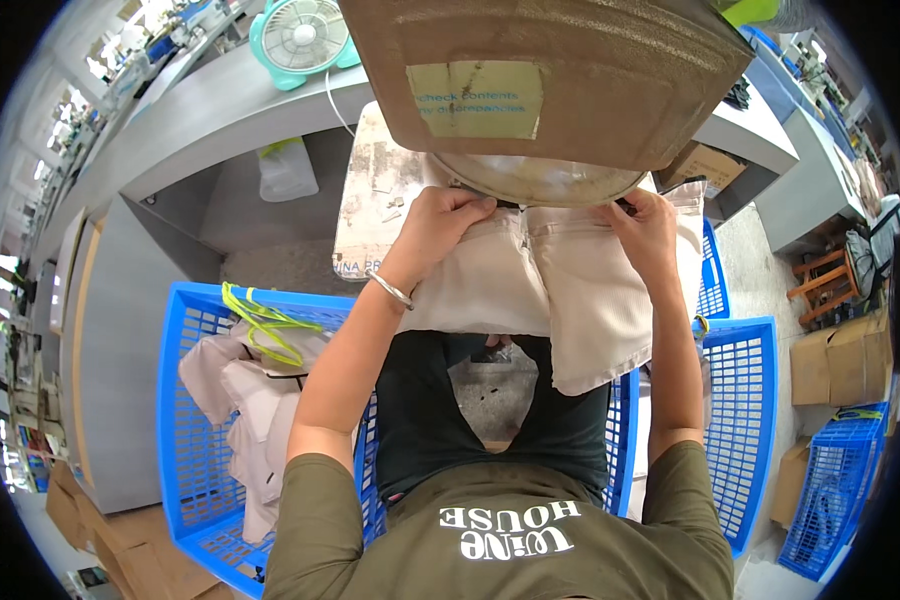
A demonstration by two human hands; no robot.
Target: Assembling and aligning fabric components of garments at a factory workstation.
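Observation:
Pale beige cloth [485, 285], which looks like a garment part with a seam down its middle, hangs toward my lap. My left hand [438, 228] is closed on its upper left edge, thumb and fingers pinched at a dark strip. On the upper right edge, my right hand [650, 232] pinches the cloth beside another small dark piece. Both hands are just below a brown machine head [570, 80], whose round pale rim [540, 180] covers part of the cloth's top edge. A worn board [370, 190] lies under the machine, left of my left hand.
A blue basket [175, 400] at my left holds beige cloth pieces [260, 420] and a yellow-green cord [265, 325]. Another blue basket [755, 430] stands at my right. A teal fan [305, 40] sits on the grey table [220, 115]. Cardboard boxes [850, 360] are farther right.

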